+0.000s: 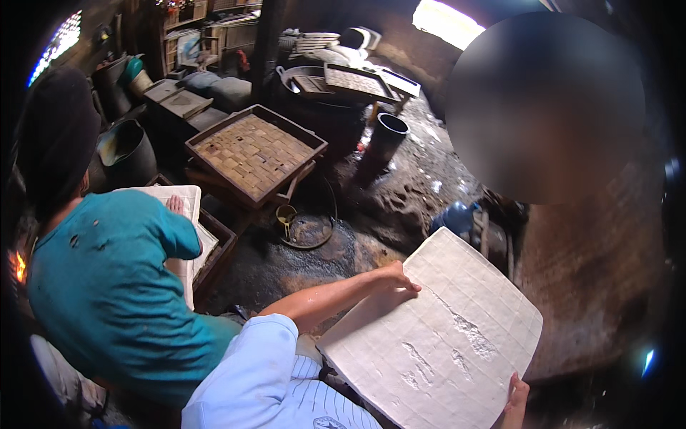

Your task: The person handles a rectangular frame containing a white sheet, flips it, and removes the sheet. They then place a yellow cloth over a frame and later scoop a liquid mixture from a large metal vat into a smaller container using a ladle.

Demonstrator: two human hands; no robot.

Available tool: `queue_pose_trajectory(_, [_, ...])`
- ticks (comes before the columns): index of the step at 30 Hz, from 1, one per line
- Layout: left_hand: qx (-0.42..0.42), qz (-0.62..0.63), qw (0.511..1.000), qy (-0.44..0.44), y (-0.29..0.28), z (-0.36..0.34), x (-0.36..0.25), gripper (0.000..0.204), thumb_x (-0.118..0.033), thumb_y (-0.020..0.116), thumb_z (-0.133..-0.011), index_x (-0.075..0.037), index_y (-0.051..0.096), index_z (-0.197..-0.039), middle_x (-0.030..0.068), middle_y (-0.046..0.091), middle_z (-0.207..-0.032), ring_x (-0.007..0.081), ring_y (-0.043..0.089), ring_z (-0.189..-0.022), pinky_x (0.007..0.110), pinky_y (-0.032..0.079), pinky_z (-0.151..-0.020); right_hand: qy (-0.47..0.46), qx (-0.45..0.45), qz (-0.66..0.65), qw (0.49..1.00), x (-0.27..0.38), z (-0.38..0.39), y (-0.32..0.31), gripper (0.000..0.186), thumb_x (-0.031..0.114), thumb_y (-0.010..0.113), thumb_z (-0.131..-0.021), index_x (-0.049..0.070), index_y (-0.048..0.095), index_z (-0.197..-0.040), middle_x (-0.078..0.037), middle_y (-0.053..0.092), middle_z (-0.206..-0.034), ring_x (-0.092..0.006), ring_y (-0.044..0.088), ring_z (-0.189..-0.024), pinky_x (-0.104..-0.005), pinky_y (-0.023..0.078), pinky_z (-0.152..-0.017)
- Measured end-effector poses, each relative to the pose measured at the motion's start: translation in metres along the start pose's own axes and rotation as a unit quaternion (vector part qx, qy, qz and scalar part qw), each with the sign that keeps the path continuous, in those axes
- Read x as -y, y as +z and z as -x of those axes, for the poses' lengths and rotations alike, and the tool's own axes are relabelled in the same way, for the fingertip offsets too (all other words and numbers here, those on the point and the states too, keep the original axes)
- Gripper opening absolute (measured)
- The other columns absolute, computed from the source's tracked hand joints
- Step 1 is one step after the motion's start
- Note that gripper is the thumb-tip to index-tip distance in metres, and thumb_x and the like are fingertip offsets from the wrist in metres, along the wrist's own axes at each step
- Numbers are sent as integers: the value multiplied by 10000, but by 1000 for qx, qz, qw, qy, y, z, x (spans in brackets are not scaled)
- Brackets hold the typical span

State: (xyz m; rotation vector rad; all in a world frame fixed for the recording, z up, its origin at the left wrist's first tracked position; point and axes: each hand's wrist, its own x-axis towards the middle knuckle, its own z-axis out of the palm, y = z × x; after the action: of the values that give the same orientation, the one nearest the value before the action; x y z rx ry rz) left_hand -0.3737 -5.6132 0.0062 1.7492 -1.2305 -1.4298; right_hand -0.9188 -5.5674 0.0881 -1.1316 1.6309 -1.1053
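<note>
A large white tofu slab, square and scored with a grid, is tilted in front of me. Rough torn patches break its surface. My left hand grips the far left edge, thumb on top and fingers tucked beneath. At the near right edge, my right hand is closed around the rim, with its fingers partly hidden below. Whatever supports the slab underneath is hidden.
To my left, a co-worker in a torn teal shirt rests a hand on another white slab. Beyond are a wooden tray of tan squares, a dark cylinder, a bucket and a large vat. A wooden board stands right.
</note>
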Motion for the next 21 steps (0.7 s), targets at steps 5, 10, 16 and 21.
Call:
queue_pose_trajectory(5, [-83,8,996,-35,-105,-91,10,846,-517,858,-557,146,606,-1019,245,612,-1107,292,602,-1031,379,493,-823,-4,109,-4,994,50,-150,141,200,229,661,-839,31,637,-821,-35,622,-833,-149,571,-755,-316,477,-706])
queue_pose_trajectory(10, [-153,111,982,-22,-222,-150,55,859,-552,838,-553,136,618,-1018,260,606,-1127,305,600,-1059,348,479,-869,-10,265,-1,964,98,-293,321,220,261,674,-832,45,639,-810,-24,618,-833,-153,565,-758,-309,462,-708])
queue_pose_trajectory(16, [-324,79,939,-90,-337,-158,63,829,-528,827,-571,77,610,-1096,220,627,-1119,281,598,-1072,327,462,-922,-22,307,90,947,148,-446,545,194,263,661,-831,79,623,-786,-18,599,-804,-149,555,-797,-336,450,-681])
queue_pose_trajectory(21, [-432,218,873,-60,-403,-125,101,654,-351,844,-632,-11,621,-1145,127,656,-1086,201,605,-1007,305,465,-891,-35,410,183,893,207,-463,767,259,337,685,-800,89,614,-774,-25,564,-727,-161,537,-664,-345,438,-613])
